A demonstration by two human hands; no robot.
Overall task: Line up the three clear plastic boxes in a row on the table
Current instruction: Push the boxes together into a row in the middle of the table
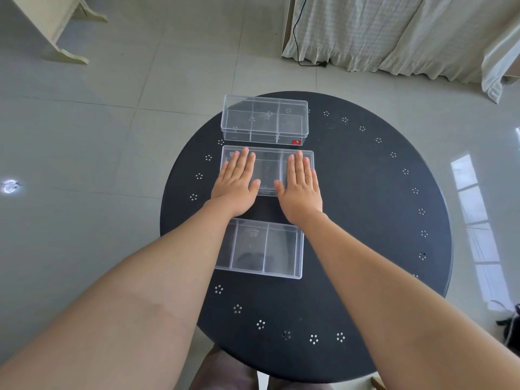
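Observation:
Three clear plastic boxes with inner dividers lie on a round black table [365,220], one behind the other. The far box [265,119] is taller and has a small red label on its front right corner. The middle box [268,170] lies just in front of it. My left hand [237,182] rests flat on the middle box's left part, fingers spread. My right hand [299,190] rests flat on its right part. The near box [260,247] lies between my forearms, its left end hidden under my left forearm.
The table's rim carries a ring of small perforated flower patterns. Around it is a glossy tiled floor. A white curtain [394,32] with a black cable hangs at the back right. A cream furniture leg [64,32] stands at the back left.

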